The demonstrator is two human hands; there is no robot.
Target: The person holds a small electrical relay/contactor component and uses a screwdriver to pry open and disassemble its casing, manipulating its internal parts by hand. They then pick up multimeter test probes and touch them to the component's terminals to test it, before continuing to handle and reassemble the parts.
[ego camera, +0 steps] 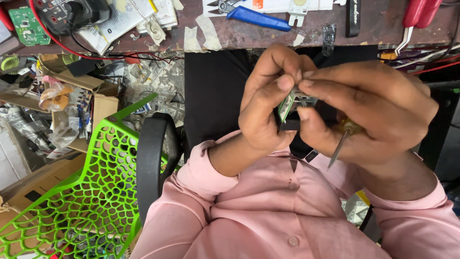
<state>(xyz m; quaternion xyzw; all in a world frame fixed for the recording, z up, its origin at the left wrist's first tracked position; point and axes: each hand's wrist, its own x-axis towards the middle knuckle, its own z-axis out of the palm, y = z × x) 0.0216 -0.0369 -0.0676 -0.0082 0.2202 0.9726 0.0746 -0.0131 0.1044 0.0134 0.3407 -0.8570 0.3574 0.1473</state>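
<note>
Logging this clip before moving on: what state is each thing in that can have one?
left hand: closed on the small green circuit board.
right hand: fingertips pinching the board, screwdriver tucked in the palm.
small green circuit board: held edge-on between both hands.
screwdriver: tip pointing down, touching nothing.
blue-handled cutters: lying on the bench.
green lattice chair: unoccupied.

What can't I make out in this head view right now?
- Small green circuit board: mostly hidden by the fingers of the left hand and right hand.
- Screwdriver: handle buried in the right palm.
- Red-handled tool: cut off by the top edge.
</note>
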